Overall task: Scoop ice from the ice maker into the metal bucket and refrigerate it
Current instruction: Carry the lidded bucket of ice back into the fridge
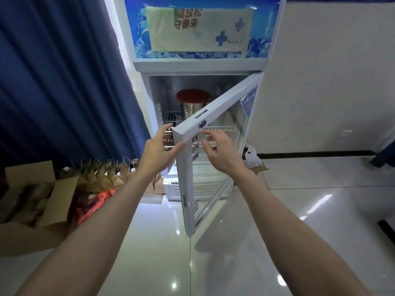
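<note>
The display fridge (201, 67) stands open, and there's the metal bucket (193, 108), already inside. It sits upright on the upper wire shelf (171, 116), well back in the cabinet, its long axis straight up and down. A red lid (193, 96) caps it, facing the ceiling.

The glass door (215, 112) hangs from its right-hand hinges, swung out, with its free edge pointing back toward the person. The left hand (159, 151) is on that edge at the top corner, fingers curled behind the frame and thumb laid across the front, so it's pinching the door. The right hand (222, 153) hovers just in front of the glass, fingers loosely spread and holding nothing. Whether the fingertips touch the pane can't be told.

A blue curtain (64, 82) falls to the left. Below it are a cardboard box (53, 199) and a row of brown paper bags (106, 174). A white plastic bag (253, 157) sits beside the fridge on the right.
</note>
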The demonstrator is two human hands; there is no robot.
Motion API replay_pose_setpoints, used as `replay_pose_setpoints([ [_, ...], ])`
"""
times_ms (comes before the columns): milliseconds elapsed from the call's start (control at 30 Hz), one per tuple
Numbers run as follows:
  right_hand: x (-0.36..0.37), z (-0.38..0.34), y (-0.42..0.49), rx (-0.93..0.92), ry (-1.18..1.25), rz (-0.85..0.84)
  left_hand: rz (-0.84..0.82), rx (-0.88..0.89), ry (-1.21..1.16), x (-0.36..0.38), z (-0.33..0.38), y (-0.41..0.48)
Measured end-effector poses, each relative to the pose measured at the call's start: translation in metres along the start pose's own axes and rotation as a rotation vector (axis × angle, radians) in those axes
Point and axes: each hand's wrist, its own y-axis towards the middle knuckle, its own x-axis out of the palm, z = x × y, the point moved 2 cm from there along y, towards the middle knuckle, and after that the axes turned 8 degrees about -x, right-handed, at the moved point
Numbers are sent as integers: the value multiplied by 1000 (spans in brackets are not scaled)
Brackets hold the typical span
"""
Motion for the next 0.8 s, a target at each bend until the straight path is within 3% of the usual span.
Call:
replay_pose_setpoints([
  [433, 51, 10, 111, 1, -105, 236, -37, 189, 169, -54, -43, 104],
  [600, 63, 21, 144, 12, -190, 178, -50, 183, 178, -69, -61, 144],
  [800, 74, 52, 196, 7, -250, 145, 50, 130, 104, -76, -91, 196],
])
